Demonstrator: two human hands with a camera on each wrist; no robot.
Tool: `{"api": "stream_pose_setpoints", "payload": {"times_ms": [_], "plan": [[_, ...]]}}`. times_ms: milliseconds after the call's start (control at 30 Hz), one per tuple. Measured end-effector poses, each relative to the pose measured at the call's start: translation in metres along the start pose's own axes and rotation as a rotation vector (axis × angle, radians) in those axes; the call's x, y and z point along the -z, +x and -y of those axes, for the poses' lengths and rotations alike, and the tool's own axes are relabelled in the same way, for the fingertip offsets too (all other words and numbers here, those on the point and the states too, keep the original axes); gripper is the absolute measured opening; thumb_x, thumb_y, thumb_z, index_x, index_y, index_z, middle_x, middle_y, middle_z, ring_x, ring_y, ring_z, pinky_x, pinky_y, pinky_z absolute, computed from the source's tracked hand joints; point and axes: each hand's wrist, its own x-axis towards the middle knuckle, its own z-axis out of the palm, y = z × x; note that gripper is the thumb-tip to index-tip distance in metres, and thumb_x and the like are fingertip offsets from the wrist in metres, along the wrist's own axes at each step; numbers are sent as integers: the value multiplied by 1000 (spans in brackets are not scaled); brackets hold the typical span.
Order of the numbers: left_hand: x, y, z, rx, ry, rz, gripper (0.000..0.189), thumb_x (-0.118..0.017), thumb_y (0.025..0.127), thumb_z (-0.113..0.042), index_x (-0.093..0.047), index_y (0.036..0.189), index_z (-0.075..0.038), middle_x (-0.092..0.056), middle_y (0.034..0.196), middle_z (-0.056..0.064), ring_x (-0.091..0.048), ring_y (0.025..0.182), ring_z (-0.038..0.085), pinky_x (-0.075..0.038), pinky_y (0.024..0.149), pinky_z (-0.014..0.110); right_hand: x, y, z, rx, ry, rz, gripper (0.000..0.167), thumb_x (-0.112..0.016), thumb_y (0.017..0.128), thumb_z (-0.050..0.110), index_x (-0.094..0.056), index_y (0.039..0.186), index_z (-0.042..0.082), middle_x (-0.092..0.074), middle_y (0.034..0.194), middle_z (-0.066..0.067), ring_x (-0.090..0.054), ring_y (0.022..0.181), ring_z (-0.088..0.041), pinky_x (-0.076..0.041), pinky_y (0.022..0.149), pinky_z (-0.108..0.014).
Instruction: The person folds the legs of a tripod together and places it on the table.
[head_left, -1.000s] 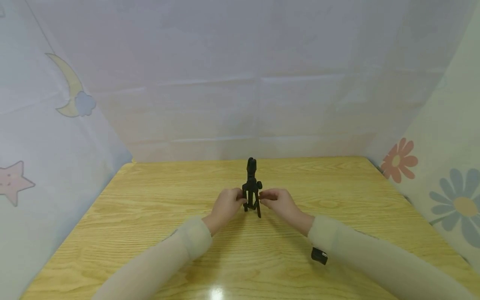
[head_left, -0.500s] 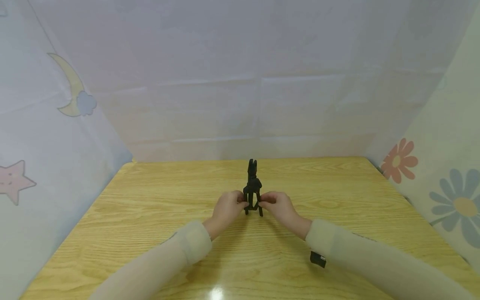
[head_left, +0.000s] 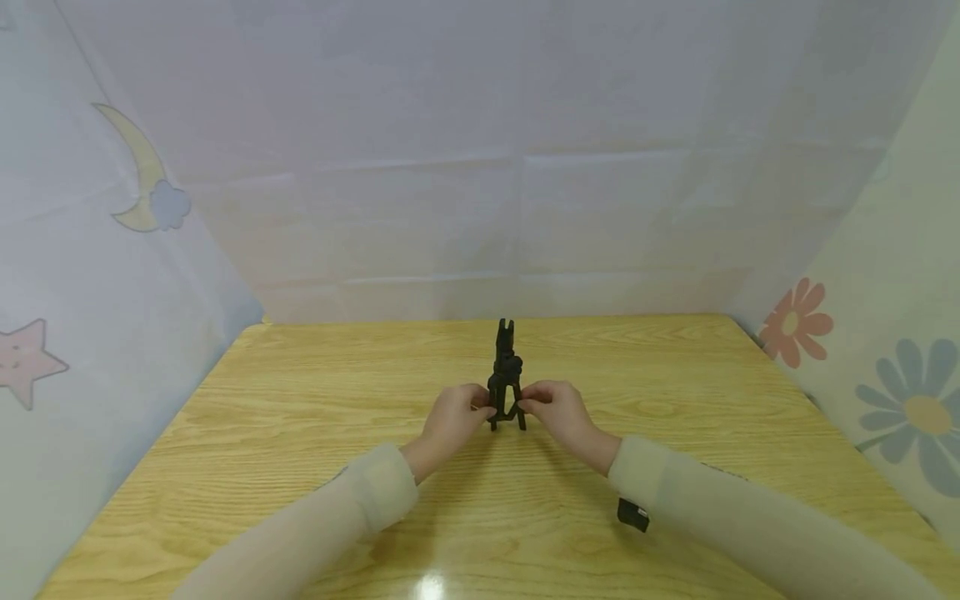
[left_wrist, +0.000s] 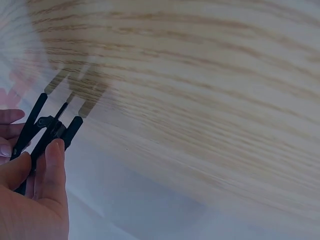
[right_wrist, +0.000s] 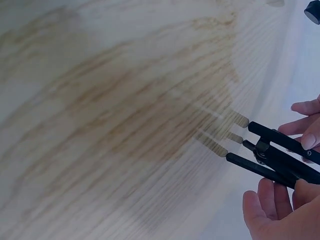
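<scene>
A small black tripod (head_left: 507,367) with a two-pronged top stands upright near the middle of the table, its legs a little spread. The left hand (head_left: 452,417) pinches the leg on its side between thumb and fingers. On the opposite side, the right hand (head_left: 561,414) pinches another leg. From the left wrist, the tripod's leg tips (left_wrist: 75,125) show with the left hand (left_wrist: 42,200) gripping lower in that view. The right wrist view has the right hand (right_wrist: 282,205) on one leg (right_wrist: 255,166), and fingertips of the left hand by the other leg.
The wood-grain table (head_left: 300,500) ends at a pale cloth backdrop (head_left: 450,208), with patterned cloth on both sides. A small black device (head_left: 633,514) sits under the right sleeve (head_left: 720,500).
The right hand has closed in from beside the tripod and now pinches its leg. The tripod has turned slightly, and its side knob juts out less. The left hand has moved slightly nearer the wearer.
</scene>
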Motion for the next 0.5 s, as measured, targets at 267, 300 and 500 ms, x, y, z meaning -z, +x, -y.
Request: {"api": "stream_pose_setpoints", "payload": {"times_ms": [267, 300, 500], "plan": [[1, -1, 5, -1, -61, 7, 17, -64, 93, -2, -66, 107, 7, -69, 101, 15, -66, 94, 28, -55, 77, 36, 1, 6, -5, -38, 10, -15, 17, -62, 94, 2, -69, 106, -8, -69, 103, -16, -65, 96, -28, -53, 82, -40], [2, -1, 6, 1, -66, 4, 18, -63, 93, -2, -66, 108, 7, -68, 102, 15, -66, 95, 28, -55, 78, 36, 2, 7, -5, -52, 16, -18, 17, -62, 94, 2, -69, 106, -7, -69, 103, -16, -65, 97, -28, -53, 82, -40], [3, 3, 10, 9, -109, -1, 25, -62, 94, -2, -61, 116, 9, -66, 108, 20, -64, 99, 33, -55, 82, 40, 3, 10, -5, -119, 45, -34, 20, -61, 96, 5, -69, 110, -6, -68, 107, -16, -64, 100, -28, -53, 84, -40]]}}
